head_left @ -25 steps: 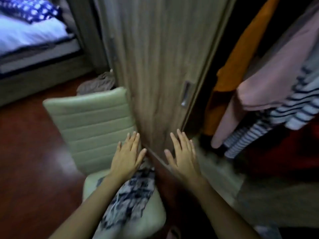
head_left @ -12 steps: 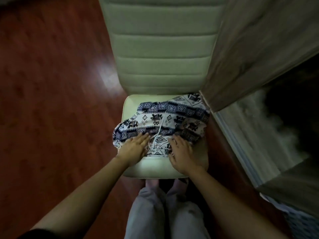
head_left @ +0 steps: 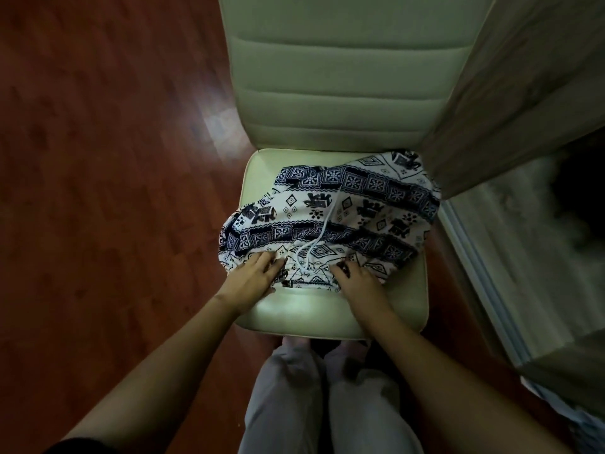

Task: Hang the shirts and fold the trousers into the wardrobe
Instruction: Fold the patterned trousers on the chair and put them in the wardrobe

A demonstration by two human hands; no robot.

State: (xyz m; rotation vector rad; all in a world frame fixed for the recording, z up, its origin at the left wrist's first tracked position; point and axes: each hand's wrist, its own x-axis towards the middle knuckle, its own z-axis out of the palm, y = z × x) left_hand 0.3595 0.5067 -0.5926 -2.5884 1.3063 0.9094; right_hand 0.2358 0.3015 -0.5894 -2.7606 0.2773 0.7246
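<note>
Starting left of the chair [head_left: 340,317], red-brown floorboards [head_left: 98,191] shine dully. Over the chair's front edge the left hand [head_left: 250,278] lies on the patterned trousers [head_left: 330,211], its fingers nearly straight and pressing the waistband flat. A white drawstring [head_left: 322,231] trails down the middle of the cloth, between the hands. The right hand [head_left: 358,281] sits on the waistband too, fingers bent into the fabric; whether they pinch it or only press, I cannot tell. Right of the chair stands the wardrobe door [head_left: 523,93], its lower corner close over the heap's far right end.

The risk, as I judge it, is that the trousers are crumpled rather than spread. Lifting by the waistband alone could let the bunched legs slide off the chair's right side or snag on that door corner, and the loose cord could get folded inside.

The waistband faces the chair's front edge. The heap's long axis runs across the seat, rising slightly toward the back-right corner; where the legs point is hidden in the folds.
</note>
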